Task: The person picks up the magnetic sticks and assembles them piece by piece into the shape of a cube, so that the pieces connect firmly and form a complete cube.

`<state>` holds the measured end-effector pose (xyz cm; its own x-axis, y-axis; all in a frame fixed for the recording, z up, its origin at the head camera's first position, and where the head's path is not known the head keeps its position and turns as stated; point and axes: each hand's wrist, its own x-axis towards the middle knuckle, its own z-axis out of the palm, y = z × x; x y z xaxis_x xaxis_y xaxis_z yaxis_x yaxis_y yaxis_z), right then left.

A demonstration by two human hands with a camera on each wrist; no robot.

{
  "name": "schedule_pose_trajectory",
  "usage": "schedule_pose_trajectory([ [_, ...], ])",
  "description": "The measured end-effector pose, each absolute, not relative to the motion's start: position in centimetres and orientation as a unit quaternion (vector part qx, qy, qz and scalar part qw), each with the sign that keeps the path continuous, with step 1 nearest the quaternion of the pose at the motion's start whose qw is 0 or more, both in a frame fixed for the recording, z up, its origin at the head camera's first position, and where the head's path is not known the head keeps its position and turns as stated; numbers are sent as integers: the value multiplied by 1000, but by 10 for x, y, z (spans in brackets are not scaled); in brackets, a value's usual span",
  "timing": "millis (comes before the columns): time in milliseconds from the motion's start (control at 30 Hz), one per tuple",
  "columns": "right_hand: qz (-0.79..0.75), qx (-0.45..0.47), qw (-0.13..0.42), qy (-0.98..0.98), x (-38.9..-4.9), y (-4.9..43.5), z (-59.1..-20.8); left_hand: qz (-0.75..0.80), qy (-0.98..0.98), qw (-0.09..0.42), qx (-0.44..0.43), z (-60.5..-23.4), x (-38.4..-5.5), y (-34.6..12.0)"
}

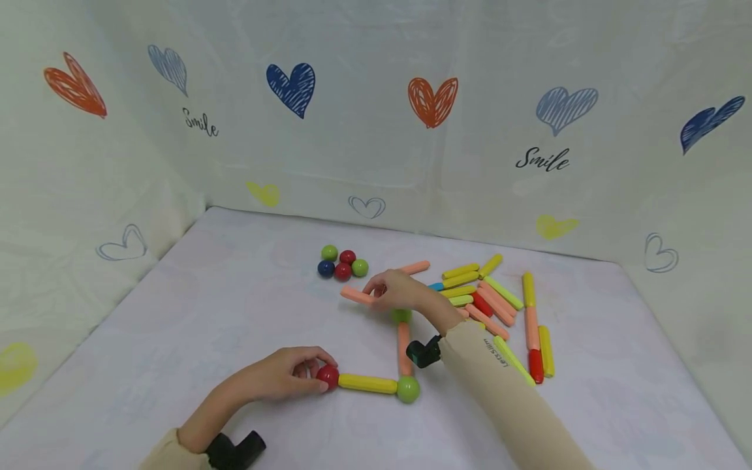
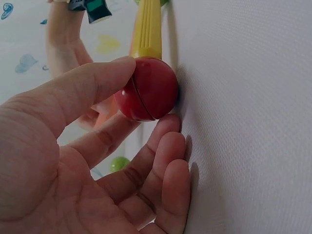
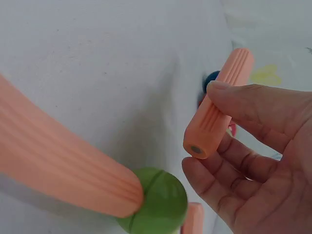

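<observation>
My left hand [image 1: 288, 375] pinches a red ball [image 2: 153, 87] between thumb and fingers, low on the tabletop. That ball joins a yellow magnetic stick [image 1: 367, 384], whose other end meets a green ball [image 1: 408, 390]. From there a peach stick [image 1: 404, 349] runs away from me to a second green ball [image 3: 158, 202]. Above and just left of that second ball, my right hand [image 1: 396, 290] grips a loose peach stick [image 3: 219, 105] by thumb and fingers. Its near end shows a small grey disc in the right wrist view, apart from the green ball.
Several loose balls, green, red and blue [image 1: 326, 268], lie clustered at the back. Right of the structure are scattered sticks, including a red stick [image 1: 482, 303] and a lime stick [image 1: 503, 292]. A yellow stick [image 1: 546, 351] lies farther right. Heart-printed cloth [image 1: 364, 150] hangs behind the table.
</observation>
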<state>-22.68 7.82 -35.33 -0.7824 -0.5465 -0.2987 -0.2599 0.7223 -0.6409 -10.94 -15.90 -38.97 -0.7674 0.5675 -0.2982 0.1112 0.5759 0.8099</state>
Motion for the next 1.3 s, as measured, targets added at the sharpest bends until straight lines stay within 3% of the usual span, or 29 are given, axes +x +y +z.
schedule_pose_trajectory([
  [233, -269, -198, 269, 903, -225, 75, -362, 428, 835, 277, 209, -390, -109, -159],
  [467, -254, -228, 242, 908, -225, 89, -364, 421, 838, 276, 210, -390, -109, -157],
  [800, -225, -214, 262, 914, -223, 103, -362, 423, 834, 277, 219, -393, -107, -146],
  [1300, -262, -138, 273, 915, -221, 103, -365, 412, 844, 272, 209, -392, -106, -145],
])
